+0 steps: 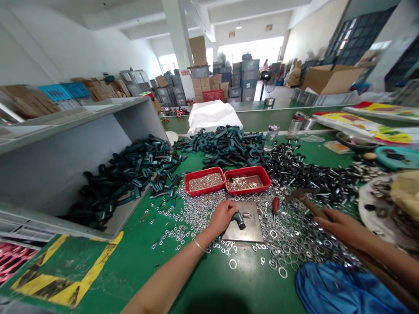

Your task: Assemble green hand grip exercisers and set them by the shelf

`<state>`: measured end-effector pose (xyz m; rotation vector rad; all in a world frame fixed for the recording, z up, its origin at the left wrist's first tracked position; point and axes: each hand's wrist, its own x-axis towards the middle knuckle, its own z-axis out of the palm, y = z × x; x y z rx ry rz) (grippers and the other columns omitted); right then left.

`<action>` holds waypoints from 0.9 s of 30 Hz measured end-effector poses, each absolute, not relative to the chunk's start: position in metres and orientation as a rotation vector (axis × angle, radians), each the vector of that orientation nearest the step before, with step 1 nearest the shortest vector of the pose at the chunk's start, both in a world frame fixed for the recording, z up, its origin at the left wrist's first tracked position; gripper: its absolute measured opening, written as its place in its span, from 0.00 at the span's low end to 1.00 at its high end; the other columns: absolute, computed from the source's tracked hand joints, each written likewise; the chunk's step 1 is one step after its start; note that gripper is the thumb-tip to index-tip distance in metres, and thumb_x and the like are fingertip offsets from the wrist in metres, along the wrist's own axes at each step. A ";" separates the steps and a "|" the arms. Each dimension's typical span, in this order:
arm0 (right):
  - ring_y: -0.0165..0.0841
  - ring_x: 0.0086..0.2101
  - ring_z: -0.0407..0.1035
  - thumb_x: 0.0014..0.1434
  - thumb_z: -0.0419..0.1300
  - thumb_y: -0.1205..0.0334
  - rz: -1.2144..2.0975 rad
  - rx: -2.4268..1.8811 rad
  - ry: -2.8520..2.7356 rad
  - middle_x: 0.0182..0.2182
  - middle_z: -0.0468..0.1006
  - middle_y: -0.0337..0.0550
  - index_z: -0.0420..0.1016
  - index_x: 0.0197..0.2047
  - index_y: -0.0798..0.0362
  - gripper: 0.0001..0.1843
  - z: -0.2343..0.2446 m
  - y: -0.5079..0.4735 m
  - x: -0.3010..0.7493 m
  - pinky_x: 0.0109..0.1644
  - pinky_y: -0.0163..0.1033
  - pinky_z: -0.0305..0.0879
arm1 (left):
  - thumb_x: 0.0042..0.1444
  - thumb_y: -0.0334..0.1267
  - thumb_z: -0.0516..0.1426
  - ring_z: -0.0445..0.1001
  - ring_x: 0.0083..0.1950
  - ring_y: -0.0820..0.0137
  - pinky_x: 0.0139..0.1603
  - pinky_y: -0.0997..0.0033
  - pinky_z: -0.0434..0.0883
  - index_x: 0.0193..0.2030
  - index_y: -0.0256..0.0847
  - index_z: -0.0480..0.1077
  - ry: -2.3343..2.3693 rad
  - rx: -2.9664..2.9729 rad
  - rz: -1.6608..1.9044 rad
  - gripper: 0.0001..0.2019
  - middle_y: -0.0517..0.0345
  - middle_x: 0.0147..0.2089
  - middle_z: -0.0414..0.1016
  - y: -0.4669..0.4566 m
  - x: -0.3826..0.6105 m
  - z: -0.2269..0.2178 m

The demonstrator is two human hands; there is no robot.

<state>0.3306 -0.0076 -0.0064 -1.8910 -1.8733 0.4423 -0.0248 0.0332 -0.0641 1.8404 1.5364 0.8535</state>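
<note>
My left hand (221, 216) is closed round a dark green hook-shaped part (238, 219), holding it down on a small square metal plate (248, 231) on the green table. My right hand (337, 224) lies over the wooden handle of a hammer (303, 197), whose head points toward the plate; its fingers rest along the handle, loosely curled. Silver rings (288, 237) are scattered all round the plate. A red-handled screwdriver (275, 205) lies just right of the plate.
Two red trays (225, 179) of small metal parts stand behind the plate. A tipped grey bin (65, 157) spills dark green parts at left. More green hooks (229, 144) and black pieces (304, 168) are heaped behind. Blue cloth (340, 290) lies near right.
</note>
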 end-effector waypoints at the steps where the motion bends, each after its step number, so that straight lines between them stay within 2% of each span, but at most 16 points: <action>1: 0.39 0.25 0.69 0.57 0.58 0.41 0.501 -1.864 -1.866 0.24 0.74 0.47 0.75 0.36 0.50 0.19 -0.005 -0.010 0.320 0.30 0.41 0.59 | 0.61 0.38 0.56 0.73 0.38 0.67 0.41 0.68 0.68 0.33 0.37 0.72 1.551 1.844 0.858 0.08 0.55 0.35 0.75 0.034 -0.024 -0.065; 4: 0.37 0.25 0.68 0.56 0.60 0.41 0.692 -1.808 -1.830 0.24 0.74 0.44 0.76 0.42 0.51 0.22 -0.011 -0.024 0.296 0.29 0.39 0.60 | 0.62 0.37 0.55 0.72 0.40 0.65 0.44 0.66 0.67 0.33 0.37 0.71 1.583 1.875 0.865 0.08 0.54 0.36 0.74 0.035 -0.022 -0.062; 7: 0.36 0.24 0.68 0.59 0.57 0.40 0.950 -1.739 -1.832 0.23 0.73 0.41 0.75 0.48 0.51 0.25 -0.021 -0.037 0.286 0.28 0.38 0.61 | 0.64 0.37 0.54 0.71 0.45 0.63 0.51 0.61 0.66 0.36 0.39 0.70 1.475 2.202 0.759 0.07 0.53 0.40 0.73 0.034 -0.023 -0.056; 10: 0.38 0.28 0.71 0.64 0.51 0.43 1.128 -1.600 -1.969 0.27 0.77 0.42 0.72 0.51 0.52 0.23 -0.017 -0.043 0.274 0.31 0.39 0.65 | 0.64 0.41 0.55 0.70 0.51 0.59 0.56 0.55 0.64 0.43 0.37 0.70 1.387 2.538 0.622 0.09 0.49 0.45 0.73 0.026 -0.024 -0.053; 12: 0.39 0.34 0.73 0.66 0.50 0.46 1.084 -1.525 -2.069 0.35 0.79 0.45 0.71 0.52 0.50 0.21 -0.005 -0.044 0.258 0.38 0.41 0.67 | 0.56 0.49 0.62 0.68 0.55 0.53 0.59 0.50 0.63 0.56 0.33 0.65 1.503 2.495 0.678 0.27 0.42 0.53 0.70 0.015 -0.023 -0.054; 14: 0.39 0.36 0.74 0.68 0.48 0.47 0.990 -1.493 -2.098 0.39 0.80 0.46 0.68 0.55 0.49 0.20 0.010 -0.043 0.239 0.41 0.41 0.67 | 0.47 0.55 0.67 0.66 0.58 0.49 0.61 0.46 0.61 0.67 0.30 0.52 1.622 2.354 0.744 0.48 0.37 0.58 0.67 0.003 -0.021 -0.059; 16: 0.39 0.35 0.74 0.70 0.44 0.48 0.918 -1.482 -2.097 0.38 0.79 0.46 0.66 0.57 0.48 0.21 0.018 -0.040 0.222 0.40 0.41 0.66 | 0.45 0.52 0.68 0.66 0.57 0.48 0.61 0.45 0.60 0.71 0.31 0.41 1.655 2.225 0.746 0.56 0.38 0.57 0.68 -0.006 -0.019 -0.063; 19: 0.41 0.33 0.74 0.69 0.43 0.46 0.848 -1.533 -2.159 0.34 0.79 0.47 0.69 0.50 0.51 0.22 0.009 -0.029 0.210 0.38 0.42 0.66 | 0.48 0.47 0.68 0.66 0.58 0.49 0.62 0.45 0.60 0.72 0.31 0.36 1.625 2.123 0.707 0.56 0.40 0.54 0.70 -0.010 -0.017 -0.066; 23: 0.42 0.32 0.74 0.68 0.42 0.43 0.983 -1.596 -2.172 0.31 0.79 0.47 0.73 0.38 0.50 0.25 -0.019 -0.012 0.222 0.38 0.44 0.69 | 0.47 0.43 0.68 0.66 0.57 0.50 0.64 0.43 0.57 0.73 0.33 0.39 1.576 2.097 0.705 0.54 0.42 0.52 0.71 -0.006 -0.021 -0.062; 25: 0.43 0.35 0.74 0.68 0.41 0.43 0.909 -1.593 -2.098 0.33 0.79 0.48 0.73 0.40 0.51 0.26 -0.027 -0.009 0.230 0.41 0.46 0.70 | 0.48 0.43 0.67 0.67 0.57 0.51 0.63 0.43 0.58 0.72 0.36 0.41 1.555 2.079 0.736 0.52 0.45 0.52 0.71 -0.007 -0.022 -0.060; 27: 0.46 0.41 0.72 0.66 0.46 0.42 0.673 -1.549 -2.028 0.39 0.78 0.53 0.75 0.45 0.52 0.26 -0.030 -0.010 0.229 0.49 0.52 0.68 | 0.50 0.44 0.66 0.67 0.56 0.52 0.62 0.44 0.60 0.71 0.37 0.44 1.595 2.006 0.811 0.48 0.46 0.51 0.70 -0.014 -0.019 -0.057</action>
